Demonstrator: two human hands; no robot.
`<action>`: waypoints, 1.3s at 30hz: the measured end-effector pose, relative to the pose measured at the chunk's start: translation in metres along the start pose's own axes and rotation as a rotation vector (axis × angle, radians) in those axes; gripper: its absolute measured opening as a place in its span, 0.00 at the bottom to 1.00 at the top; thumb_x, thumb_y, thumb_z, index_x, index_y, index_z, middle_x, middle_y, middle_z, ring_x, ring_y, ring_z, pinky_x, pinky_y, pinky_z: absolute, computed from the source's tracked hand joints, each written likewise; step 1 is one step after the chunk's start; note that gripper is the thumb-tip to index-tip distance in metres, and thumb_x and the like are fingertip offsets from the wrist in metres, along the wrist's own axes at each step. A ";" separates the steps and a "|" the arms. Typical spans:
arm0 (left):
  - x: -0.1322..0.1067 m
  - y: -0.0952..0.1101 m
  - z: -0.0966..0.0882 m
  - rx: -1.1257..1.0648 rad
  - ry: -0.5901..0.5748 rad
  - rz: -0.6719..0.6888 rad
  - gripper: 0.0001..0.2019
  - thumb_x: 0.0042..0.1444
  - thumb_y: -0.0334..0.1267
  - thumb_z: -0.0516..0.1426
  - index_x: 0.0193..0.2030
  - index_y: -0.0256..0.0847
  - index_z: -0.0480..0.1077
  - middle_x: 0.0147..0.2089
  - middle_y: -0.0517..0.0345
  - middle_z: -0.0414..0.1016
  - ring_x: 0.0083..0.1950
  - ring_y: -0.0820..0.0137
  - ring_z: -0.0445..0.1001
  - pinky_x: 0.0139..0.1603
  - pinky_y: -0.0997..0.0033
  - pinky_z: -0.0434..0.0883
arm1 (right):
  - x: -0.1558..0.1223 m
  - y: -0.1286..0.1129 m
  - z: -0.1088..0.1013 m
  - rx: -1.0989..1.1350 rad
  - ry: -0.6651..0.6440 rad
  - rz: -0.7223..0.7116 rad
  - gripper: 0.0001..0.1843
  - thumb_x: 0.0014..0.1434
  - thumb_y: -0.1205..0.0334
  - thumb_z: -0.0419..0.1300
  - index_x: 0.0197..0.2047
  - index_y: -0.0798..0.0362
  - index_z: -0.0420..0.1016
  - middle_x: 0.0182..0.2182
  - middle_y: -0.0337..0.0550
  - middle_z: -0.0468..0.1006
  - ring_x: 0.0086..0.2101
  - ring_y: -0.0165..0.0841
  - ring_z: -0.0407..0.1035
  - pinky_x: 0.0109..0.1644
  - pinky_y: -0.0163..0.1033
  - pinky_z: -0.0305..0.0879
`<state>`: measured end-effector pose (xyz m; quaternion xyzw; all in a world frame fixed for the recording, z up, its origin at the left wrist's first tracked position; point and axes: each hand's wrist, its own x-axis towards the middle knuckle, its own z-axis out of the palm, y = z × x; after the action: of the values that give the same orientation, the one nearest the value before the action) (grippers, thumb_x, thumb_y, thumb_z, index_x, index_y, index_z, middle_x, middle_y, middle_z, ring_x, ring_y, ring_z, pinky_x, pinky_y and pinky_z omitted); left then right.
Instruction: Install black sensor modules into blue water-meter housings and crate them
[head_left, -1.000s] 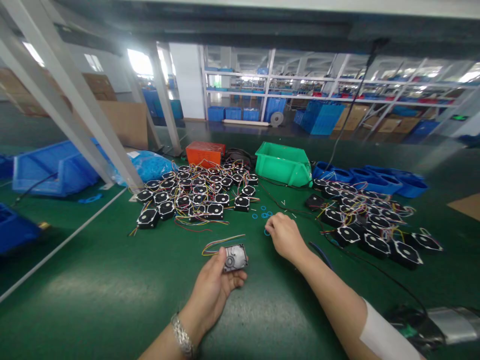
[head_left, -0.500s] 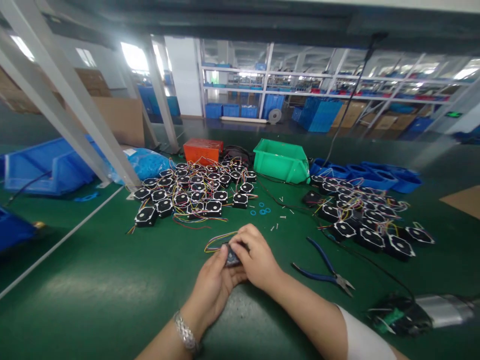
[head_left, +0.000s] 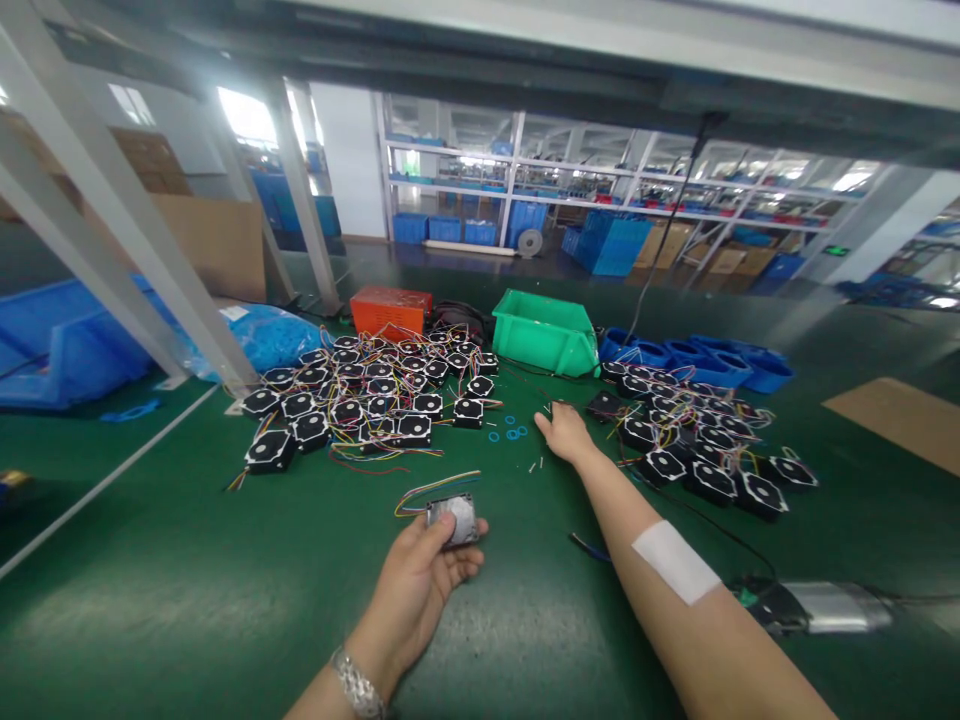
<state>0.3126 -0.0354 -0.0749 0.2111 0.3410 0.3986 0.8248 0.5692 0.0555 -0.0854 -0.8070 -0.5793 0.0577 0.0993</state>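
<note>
My left hand [head_left: 420, 578] holds a small square grey fan motor [head_left: 453, 519] near the table's front, its coloured wires [head_left: 435, 489] trailing to the left. My right hand [head_left: 564, 432] is stretched forward, fingers curled down on the green mat beside several small white pins [head_left: 534, 466] and blue rings [head_left: 507, 434]. Whether it grips one of them is hidden. A white patch sits on my right forearm.
A pile of black fan motors [head_left: 375, 395] lies at the left, another pile [head_left: 697, 430] at the right. Behind stand an orange box [head_left: 390, 310], a green bin [head_left: 541, 332] and blue trays [head_left: 720, 362]. A grey power tool [head_left: 814, 606] lies front right.
My right hand has left the fan motor it was touching and reached forward to the pins and rings. The left hand keeps holding the motor. The camera has tilted, hiding the blue pliers under my arm.
</note>
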 end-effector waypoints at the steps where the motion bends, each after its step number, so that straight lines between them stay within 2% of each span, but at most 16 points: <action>1: 0.000 0.000 0.000 0.001 -0.005 -0.001 0.13 0.49 0.36 0.57 0.40 0.31 0.63 0.35 0.44 0.74 0.25 0.71 0.71 0.27 0.73 0.67 | 0.008 -0.005 0.002 -0.008 -0.012 -0.032 0.21 0.62 0.56 0.47 0.52 0.63 0.59 0.48 0.50 0.57 0.52 0.31 0.51 0.59 0.44 0.49; 4: 0.000 0.001 -0.001 0.003 -0.022 0.001 0.13 0.49 0.35 0.57 0.40 0.31 0.63 0.35 0.44 0.74 0.25 0.72 0.71 0.27 0.73 0.66 | 0.025 -0.024 0.009 -0.015 -0.056 -0.160 0.21 0.62 0.57 0.47 0.54 0.62 0.57 0.50 0.50 0.55 0.53 0.31 0.49 0.60 0.45 0.47; 7: 0.000 0.001 -0.001 0.003 -0.027 0.006 0.14 0.48 0.36 0.58 0.40 0.32 0.63 0.35 0.45 0.74 0.25 0.72 0.71 0.27 0.73 0.66 | 0.025 -0.042 0.017 -0.008 -0.102 -0.297 0.21 0.62 0.58 0.47 0.55 0.62 0.56 0.52 0.50 0.52 0.55 0.32 0.46 0.61 0.45 0.46; 11: -0.001 0.001 -0.001 0.007 -0.016 0.022 0.14 0.47 0.38 0.59 0.39 0.33 0.65 0.34 0.47 0.74 0.26 0.72 0.71 0.28 0.73 0.66 | 0.002 -0.052 0.021 0.009 -0.157 -0.445 0.22 0.61 0.58 0.49 0.56 0.61 0.56 0.54 0.49 0.50 0.56 0.33 0.44 0.62 0.46 0.43; 16: -0.002 0.000 0.001 0.009 -0.005 0.020 0.15 0.48 0.42 0.57 0.38 0.33 0.65 0.33 0.48 0.74 0.25 0.71 0.71 0.27 0.72 0.66 | -0.037 -0.041 0.014 0.038 -0.203 -0.536 0.23 0.60 0.62 0.50 0.58 0.57 0.55 0.55 0.46 0.48 0.57 0.31 0.42 0.63 0.42 0.42; 21: -0.003 0.000 0.001 0.089 0.006 0.037 0.16 0.47 0.41 0.58 0.39 0.32 0.63 0.32 0.46 0.74 0.23 0.73 0.70 0.24 0.75 0.65 | -0.066 -0.025 0.004 0.057 -0.252 -0.510 0.24 0.59 0.65 0.49 0.59 0.56 0.55 0.56 0.42 0.47 0.58 0.29 0.41 0.64 0.40 0.41; 24: -0.004 0.001 0.001 0.113 0.018 0.044 0.16 0.47 0.41 0.59 0.39 0.32 0.63 0.32 0.46 0.74 0.23 0.73 0.70 0.24 0.76 0.65 | -0.074 -0.019 -0.014 0.064 -0.305 -0.477 0.23 0.58 0.64 0.51 0.57 0.53 0.58 0.54 0.39 0.51 0.56 0.26 0.45 0.63 0.35 0.45; 28: -0.005 0.000 0.002 0.099 0.019 0.055 0.18 0.46 0.41 0.60 0.40 0.32 0.63 0.34 0.46 0.74 0.25 0.72 0.71 0.26 0.74 0.67 | -0.076 -0.015 -0.047 0.055 -0.237 -0.298 0.23 0.59 0.63 0.50 0.58 0.51 0.56 0.53 0.38 0.54 0.53 0.24 0.51 0.61 0.32 0.50; 31: -0.006 0.001 0.002 0.117 -0.010 0.066 0.19 0.44 0.39 0.61 0.41 0.32 0.63 0.38 0.45 0.73 0.29 0.71 0.72 0.31 0.72 0.68 | -0.075 -0.011 -0.057 -0.004 -0.223 -0.155 0.17 0.57 0.66 0.51 0.50 0.53 0.65 0.46 0.40 0.62 0.46 0.26 0.59 0.53 0.33 0.57; 34: -0.008 0.002 0.001 0.194 -0.027 0.074 0.17 0.45 0.37 0.61 0.40 0.32 0.62 0.37 0.46 0.73 0.27 0.73 0.71 0.29 0.74 0.67 | -0.078 -0.008 -0.057 -0.092 -0.342 -0.120 0.12 0.50 0.69 0.56 0.41 0.55 0.69 0.39 0.41 0.66 0.39 0.27 0.62 0.46 0.32 0.59; 39: -0.007 0.001 0.000 0.162 -0.041 0.050 0.16 0.52 0.42 0.55 0.42 0.32 0.62 0.38 0.44 0.73 0.25 0.73 0.71 0.27 0.74 0.67 | -0.083 -0.010 -0.057 -0.232 -0.559 -0.116 0.16 0.46 0.68 0.61 0.40 0.60 0.68 0.36 0.42 0.65 0.38 0.25 0.60 0.46 0.36 0.59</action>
<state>0.3088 -0.0401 -0.0717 0.2937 0.3496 0.3859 0.8016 0.5453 -0.0250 -0.0293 -0.7313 -0.6321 0.2051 -0.1535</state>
